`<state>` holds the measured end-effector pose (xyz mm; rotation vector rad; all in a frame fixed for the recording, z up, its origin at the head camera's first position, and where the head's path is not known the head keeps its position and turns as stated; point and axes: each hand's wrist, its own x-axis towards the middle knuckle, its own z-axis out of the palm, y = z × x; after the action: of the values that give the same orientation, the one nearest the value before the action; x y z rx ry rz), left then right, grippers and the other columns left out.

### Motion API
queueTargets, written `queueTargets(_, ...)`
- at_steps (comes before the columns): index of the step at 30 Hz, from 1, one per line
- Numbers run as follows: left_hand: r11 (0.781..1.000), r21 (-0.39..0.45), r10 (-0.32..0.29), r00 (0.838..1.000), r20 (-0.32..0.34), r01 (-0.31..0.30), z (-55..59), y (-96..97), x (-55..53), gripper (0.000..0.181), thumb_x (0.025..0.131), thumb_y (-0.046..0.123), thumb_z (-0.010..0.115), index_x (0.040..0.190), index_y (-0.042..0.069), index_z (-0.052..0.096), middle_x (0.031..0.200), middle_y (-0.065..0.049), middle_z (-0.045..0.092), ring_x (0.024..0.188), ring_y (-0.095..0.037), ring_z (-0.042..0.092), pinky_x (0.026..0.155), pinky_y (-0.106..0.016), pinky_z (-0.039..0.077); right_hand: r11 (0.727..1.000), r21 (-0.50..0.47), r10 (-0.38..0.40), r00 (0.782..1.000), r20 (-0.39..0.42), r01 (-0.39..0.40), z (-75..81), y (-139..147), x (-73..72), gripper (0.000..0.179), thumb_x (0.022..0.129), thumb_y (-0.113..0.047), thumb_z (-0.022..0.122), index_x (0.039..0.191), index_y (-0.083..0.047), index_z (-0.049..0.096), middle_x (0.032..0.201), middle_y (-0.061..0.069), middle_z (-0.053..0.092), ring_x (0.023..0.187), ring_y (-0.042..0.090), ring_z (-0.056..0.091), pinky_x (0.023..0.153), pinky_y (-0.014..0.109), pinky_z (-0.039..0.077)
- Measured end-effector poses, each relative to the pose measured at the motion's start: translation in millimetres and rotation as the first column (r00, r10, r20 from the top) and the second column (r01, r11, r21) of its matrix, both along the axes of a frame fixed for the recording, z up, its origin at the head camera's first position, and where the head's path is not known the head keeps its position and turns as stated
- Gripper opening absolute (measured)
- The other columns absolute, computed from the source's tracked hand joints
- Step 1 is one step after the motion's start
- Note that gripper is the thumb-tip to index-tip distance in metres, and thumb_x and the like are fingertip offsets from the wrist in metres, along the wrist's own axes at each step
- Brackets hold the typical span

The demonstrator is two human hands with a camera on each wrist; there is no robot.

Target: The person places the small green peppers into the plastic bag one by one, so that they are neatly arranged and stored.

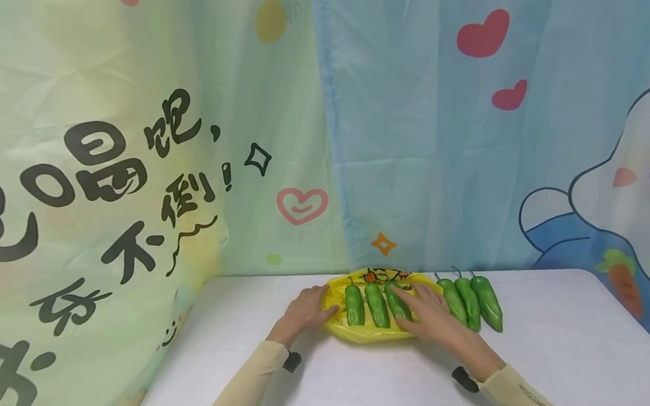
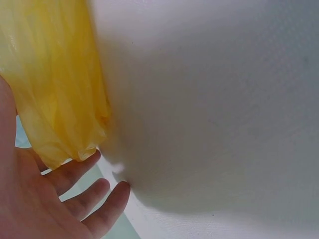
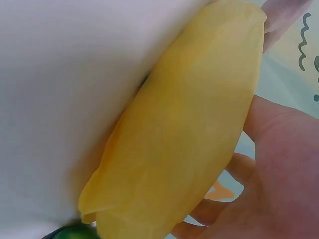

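A yellow plastic bag (image 1: 368,336) lies on the white table with its mouth spread wide. Three green peppers (image 1: 377,306) sit side by side in its opening. At the bag's left edge is my left hand (image 1: 306,308), fingers spread and mostly straight, touching the plastic; its thumb reaches over the rim. The left wrist view has the bag's crumpled end (image 2: 65,99) against those fingers. My right hand (image 1: 431,312) reaches over the right rim, thumb and fingers apart beside the rightmost of these peppers. In the right wrist view the bag's side (image 3: 174,129) hides its fingertips.
Several things stand close on the right: three more green peppers (image 1: 487,303) lie in a row on the table (image 1: 561,337), just beyond my right hand. A printed cloth curtain (image 1: 410,128) hangs behind the table and along its left side.
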<state>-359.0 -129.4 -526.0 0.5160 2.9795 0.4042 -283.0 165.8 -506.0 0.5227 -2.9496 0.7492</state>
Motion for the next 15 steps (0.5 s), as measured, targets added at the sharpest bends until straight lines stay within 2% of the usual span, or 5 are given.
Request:
queueTargets(9, 1.0, 0.004, -0.007, 1.0, -0.015, 0.007, -2.0, 0.3, 1.1, 0.066, 0.096, 0.047, 0.057, 0.148, 0.007, 0.047, 0.148, -0.017, 0.052, 0.138, -0.036, 0.048, 0.11, -0.052, 0.045, 1.0, -0.001, -0.009, 0.998, -0.067, 0.009, -5.4, 10.0, 2.9, 0.066, 0.095, -0.029, 0.068, 0.154, -0.017, 0.041, 0.156, 0.035, 0.029, 0.144, 0.057, 0.025, 0.111, 0.08, 0.019)
queueTargets(15, 1.0, 0.007, -0.013, 1.0, -0.021, 0.013, -2.6, 0.0, 0.1, 0.067, 0.096, 0.048, 0.057, 0.148, 0.007, 0.047, 0.148, -0.017, 0.052, 0.137, -0.036, 0.048, 0.11, -0.051, 0.046, 1.0, -0.005, -0.011, 0.994, -0.109, 0.011, -3.7, 16.7, 5.4, 0.065, 0.094, -0.028, 0.069, 0.153, -0.016, 0.043, 0.155, 0.034, 0.033, 0.143, 0.058, 0.027, 0.111, 0.078, 0.021)
